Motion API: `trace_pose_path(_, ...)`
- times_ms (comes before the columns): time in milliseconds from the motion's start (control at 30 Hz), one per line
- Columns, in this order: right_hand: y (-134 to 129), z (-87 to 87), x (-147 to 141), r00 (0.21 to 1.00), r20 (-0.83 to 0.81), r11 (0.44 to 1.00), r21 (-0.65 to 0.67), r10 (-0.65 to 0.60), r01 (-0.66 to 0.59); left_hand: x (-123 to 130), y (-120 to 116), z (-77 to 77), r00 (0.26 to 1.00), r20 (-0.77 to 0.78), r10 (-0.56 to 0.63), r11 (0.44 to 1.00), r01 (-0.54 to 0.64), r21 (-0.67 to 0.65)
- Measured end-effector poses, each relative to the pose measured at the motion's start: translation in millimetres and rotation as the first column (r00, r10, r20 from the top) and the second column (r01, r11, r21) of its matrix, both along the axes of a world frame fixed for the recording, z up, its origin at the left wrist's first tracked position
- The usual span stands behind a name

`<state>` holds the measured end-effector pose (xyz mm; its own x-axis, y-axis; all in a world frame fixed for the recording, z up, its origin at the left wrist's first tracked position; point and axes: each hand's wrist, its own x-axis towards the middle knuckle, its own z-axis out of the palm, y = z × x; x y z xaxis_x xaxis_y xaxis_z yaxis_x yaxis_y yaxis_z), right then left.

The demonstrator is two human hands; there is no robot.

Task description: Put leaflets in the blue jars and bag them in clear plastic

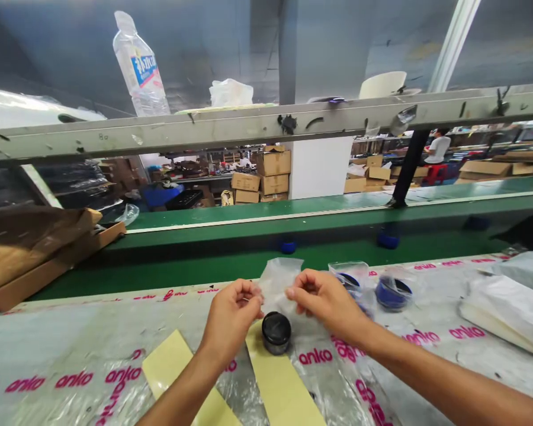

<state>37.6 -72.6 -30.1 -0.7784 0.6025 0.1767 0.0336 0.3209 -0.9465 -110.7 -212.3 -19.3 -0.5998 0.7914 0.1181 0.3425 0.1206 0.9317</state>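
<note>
Clear poly bag [275, 284] in narrow grip of our L hand [231, 313] and R hand [324, 300]. If film slips, we could tip black-lidded jar [276, 332] at bag's 6 o'clock.

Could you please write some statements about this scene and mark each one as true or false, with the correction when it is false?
1. The left hand and the right hand both pinch a clear plastic bag. True.
2. The left hand grips a round jar. False: the black-lidded jar stands below the bag, held by neither hand.
3. A blue jar in clear plastic sits to the right of the hands. True.
4. The table's lettering is green. False: the plastic cover carries pink "anko" lettering.
</note>
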Motion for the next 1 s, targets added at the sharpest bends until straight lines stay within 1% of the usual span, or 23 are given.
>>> trace_pose_path(33, -1, -4.3, -2, 0.998, 0.009, 0.989, 0.14, -0.057, 0.055, -2, -3, -5.2, 0.998, -0.055, 0.028, 1.0, -0.028, -0.01)
trace_pose_path(67, -1, -8.8, -4, 0.993, 0.021, 0.953, 0.284, -0.113, 0.102, -3, -6, -10.1, 0.992, -0.119, 0.051, 0.998, -0.054, -0.022)
trace_pose_path(100, -1, -13.2, -6, 0.986, 0.042, 0.897, 0.423, -0.159, 0.126, -5, -8, -14.4, 0.98, -0.19, 0.064, 0.997, -0.073, -0.038)
trace_pose_path(133, -1, -17.4, -8, 0.98, 0.071, 0.828, 0.549, -0.187, 0.118, -6, -10, -18.4, 0.961, -0.267, 0.069, 0.995, -0.087, -0.055)
trace_pose_path(167, 0, -21.3, -10, 0.974, 0.104, 0.75, 0.656, -0.202, 0.085, -7, -12, -22.0, 0.937, -0.345, 0.063, 0.993, -0.094, -0.073)
trace_pose_path(233, 0, -27.2, -12, 0.96, 0.176, 0.595, 0.803, -0.216, -0.013, -10, -14, -27.9, 0.875, -0.484, 0.02, 0.99, -0.086, -0.115)
trace_pose_path(267, 0, -29.3, -13, 0.95, 0.22, 0.537, 0.841, -0.222, -0.07, -10, -15, -30.2, 0.842, -0.54, -0.013, 0.987, -0.074, -0.14)
trace_pose_path(300, 0, -30.8, -13, 0.936, 0.266, 0.494, 0.861, -0.23, -0.123, -11, -16, -31.9, 0.809, -0.585, -0.048, 0.984, -0.063, -0.168)
trace_pose_path(400, 0, -34.5, -11, 0.901, 0.36, 0.396, 0.884, -0.243, -0.247, -11, -18, -34.7, 0.726, -0.668, -0.163, 0.967, -0.017, -0.255)
trace_pose_path(467, 0, -38.2, -6, 0.905, 0.356, 0.311, 0.909, -0.233, -0.278, -11, -20, -36.4, 0.686, -0.692, -0.226, 0.955, 0.014, -0.298)
trace_pose_path(533, 2, -43.5, 1, 0.927, 0.312, 0.233, 0.936, -0.207, -0.263, -13, -24, -40.1, 0.624, -0.734, -0.267, 0.949, 0.041, -0.311)
trace_pose_path(567, 3, -46.4, 5, 0.942, 0.28, 0.195, 0.95, -0.185, -0.244, -15, -26, -42.8, 0.57, -0.775, -0.272, 0.954, 0.056, -0.293)
trace_pose_path(600, 4, -49.4, 9, 0.956, 0.248, 0.158, 0.962, -0.156, -0.224, -17, -27, -45.9, 0.493, -0.828, -0.268, 0.961, 0.078, -0.265)
trace_pose_path(667, 7, -54.7, 17, 0.976, 0.197, 0.072, 0.979, -0.095, -0.191, -22, -30, -51.6, 0.277, -0.932, -0.231, 0.97, 0.139, -0.199)
trace_pose_path(733, 9, -58.7, 23, 0.983, 0.18, -0.011, 0.983, -0.047, -0.181, -27, -32, -54.1, 0.065, -0.983, -0.171, 0.969, 0.192, -0.156)
trace_pose_path(767, 9, -60.3, 25, 0.983, 0.18, -0.04, 0.983, -0.029, -0.181, -28, -32, -53.8, -0.02, -0.989, -0.144, 0.966, 0.216, -0.145)
trace_pose_path(800, 10, -61.7, 26, 0.984, 0.175, -0.056, 0.983, -0.013, -0.176, -29, -32, -52.6, -0.082, -0.99, -0.114, 0.961, 0.245, -0.131)
trace_pose_path(833, 10, -63.0, 27, 0.986, 0.167, -0.061, 0.984, 0.004, -0.167, -30, -32, -50.8, -0.124, -0.989, -0.08, 0.955, 0.277, -0.111)
trace_pose_path(900, 10, -65.2, 29, 0.99, 0.135, -0.048, 0.99, 0.036, -0.133, -30, -32, -46.9, -0.166, -0.986, -0.02, 0.939, 0.337, -0.076)
trace_pose_path(1000, 10, -66.4, 33, 0.995, 0.083, -0.039, 0.996, 0.06, -0.081, -31, -33, -44.0, -0.184, -0.983, 0.014, 0.915, 0.4, -0.062)
